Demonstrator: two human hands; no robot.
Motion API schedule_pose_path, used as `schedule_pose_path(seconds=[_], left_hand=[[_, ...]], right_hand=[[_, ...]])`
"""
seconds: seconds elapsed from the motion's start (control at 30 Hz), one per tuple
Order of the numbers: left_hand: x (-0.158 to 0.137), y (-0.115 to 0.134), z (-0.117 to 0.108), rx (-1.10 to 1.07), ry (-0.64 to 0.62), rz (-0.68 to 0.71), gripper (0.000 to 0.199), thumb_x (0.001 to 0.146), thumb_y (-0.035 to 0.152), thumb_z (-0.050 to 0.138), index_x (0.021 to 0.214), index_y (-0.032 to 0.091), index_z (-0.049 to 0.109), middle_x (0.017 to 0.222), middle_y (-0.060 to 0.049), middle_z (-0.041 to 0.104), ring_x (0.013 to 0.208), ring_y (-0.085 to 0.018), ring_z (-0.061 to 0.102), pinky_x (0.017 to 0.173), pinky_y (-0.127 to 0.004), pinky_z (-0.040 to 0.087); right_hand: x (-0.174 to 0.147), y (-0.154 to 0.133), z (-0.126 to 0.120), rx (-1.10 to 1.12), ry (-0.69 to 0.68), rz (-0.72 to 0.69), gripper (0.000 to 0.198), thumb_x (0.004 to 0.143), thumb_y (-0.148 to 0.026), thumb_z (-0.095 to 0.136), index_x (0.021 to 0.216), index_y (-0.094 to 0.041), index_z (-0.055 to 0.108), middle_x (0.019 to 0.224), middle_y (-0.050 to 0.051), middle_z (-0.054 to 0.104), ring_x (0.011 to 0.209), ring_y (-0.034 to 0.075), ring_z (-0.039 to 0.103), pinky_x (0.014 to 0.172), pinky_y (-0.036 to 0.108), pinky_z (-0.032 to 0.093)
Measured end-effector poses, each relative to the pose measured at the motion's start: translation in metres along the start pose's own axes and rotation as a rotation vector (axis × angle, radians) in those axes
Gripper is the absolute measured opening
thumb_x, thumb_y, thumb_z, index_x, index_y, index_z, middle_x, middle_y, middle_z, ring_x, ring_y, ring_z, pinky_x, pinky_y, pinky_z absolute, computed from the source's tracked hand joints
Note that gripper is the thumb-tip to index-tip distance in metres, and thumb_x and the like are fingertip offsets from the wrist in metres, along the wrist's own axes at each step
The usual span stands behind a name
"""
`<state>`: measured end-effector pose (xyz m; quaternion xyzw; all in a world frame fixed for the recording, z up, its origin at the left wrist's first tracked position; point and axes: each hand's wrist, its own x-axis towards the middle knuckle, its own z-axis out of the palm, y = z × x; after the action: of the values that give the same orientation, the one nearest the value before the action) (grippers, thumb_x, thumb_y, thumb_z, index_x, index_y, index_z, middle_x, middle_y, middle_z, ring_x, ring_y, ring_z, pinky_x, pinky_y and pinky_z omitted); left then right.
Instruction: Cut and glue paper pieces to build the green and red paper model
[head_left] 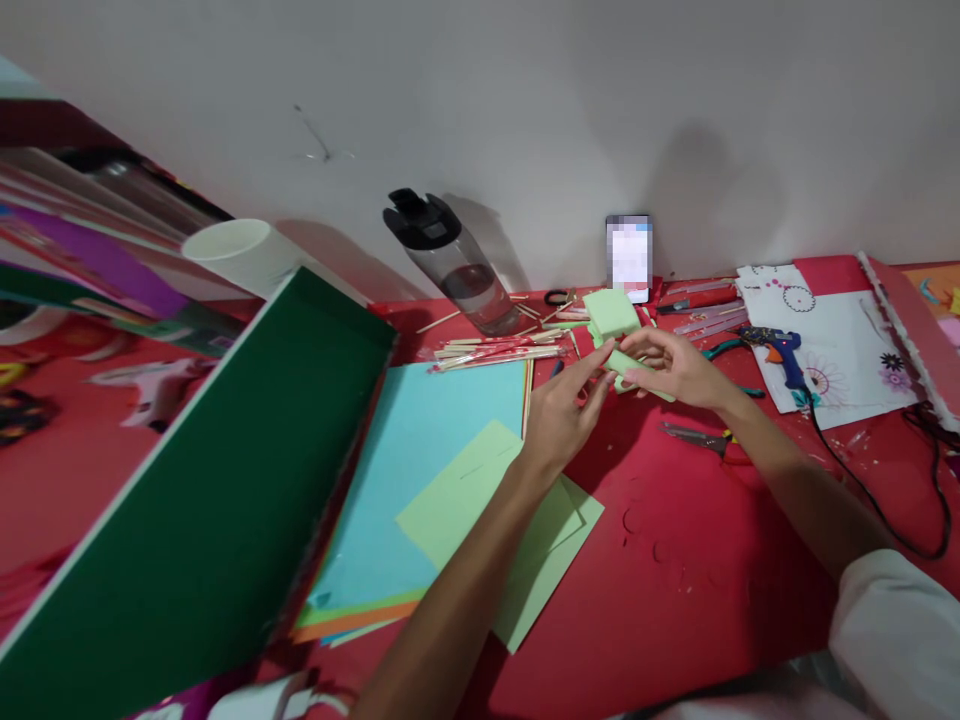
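My left hand (pixel 562 418) and my right hand (pixel 675 368) meet over the red table, toward the back. Between their fingertips is a narrow piece of light green paper (pixel 627 364), folded or rolled; I cannot tell which. Just behind it, a boxy light green paper shape (pixel 611 312) stands very near the fingers. Whether the two green pieces are joined cannot be seen. Under my left forearm lie flat light green sheets (pixel 457 480), partly covering a stack of coloured paper with a light blue sheet (pixel 379 490) on top.
A water bottle (pixel 469 280) and a lit phone (pixel 630 258) stand by the wall. Pliers (pixel 697 437) lie near my right forearm; a blue glue gun (pixel 784 350) with a cord is further right. Wooden sticks (pixel 495 352) lie behind the paper. A green board (pixel 225 500) rises at left.
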<state>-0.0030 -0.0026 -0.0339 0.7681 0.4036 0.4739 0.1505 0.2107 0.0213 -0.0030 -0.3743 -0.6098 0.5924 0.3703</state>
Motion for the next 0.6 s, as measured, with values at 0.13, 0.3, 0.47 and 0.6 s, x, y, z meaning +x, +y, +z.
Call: schedule_pose_path(seconds=[0.13,0.3,0.47,0.6], left_hand=[[-0.0002,0.0004,0.0001,-0.007,0.001,0.015,0.044,0.104,0.025,0.065,0.148,0.026,0.064,0.103,-0.003,0.083,0.075,-0.012,0.072,0.075,-0.025,0.06],[-0.0002,0.0022,-0.0003,-0.018,-0.004,0.035,0.045,0.104,0.024,0.063,0.15,0.026,0.063,0.107,-0.004,0.083,0.074,-0.011,0.072,0.08,-0.026,0.062],[0.0005,0.0043,-0.0017,-0.008,-0.012,0.057,0.047,0.105,0.023,0.061,0.152,0.025,0.061,0.106,-0.003,0.083,0.071,-0.01,0.07,0.077,-0.022,0.061],[0.0023,0.0075,-0.0029,-0.018,0.005,0.106,0.048,0.104,0.02,0.062,0.152,0.027,0.06,0.109,-0.003,0.083,0.07,-0.009,0.069,0.077,-0.021,0.06]], right_hand=[[-0.0008,-0.0026,-0.0009,0.01,0.014,-0.004,0.036,0.087,-0.041,0.085,0.112,-0.024,0.066,0.111,0.005,0.07,0.091,0.019,0.075,0.066,0.028,0.067],[-0.0012,-0.0049,-0.0017,0.022,0.031,-0.026,0.035,0.087,-0.043,0.085,0.11,-0.023,0.067,0.107,0.005,0.07,0.091,0.02,0.072,0.064,0.028,0.065],[-0.0006,-0.0066,-0.0024,0.036,0.023,-0.037,0.037,0.086,-0.046,0.085,0.11,-0.024,0.067,0.103,0.004,0.069,0.088,0.02,0.072,0.062,0.028,0.064],[0.0003,-0.008,-0.0045,0.072,0.018,-0.043,0.04,0.085,-0.048,0.086,0.11,-0.023,0.067,0.099,0.003,0.068,0.083,0.019,0.073,0.06,0.028,0.063]])
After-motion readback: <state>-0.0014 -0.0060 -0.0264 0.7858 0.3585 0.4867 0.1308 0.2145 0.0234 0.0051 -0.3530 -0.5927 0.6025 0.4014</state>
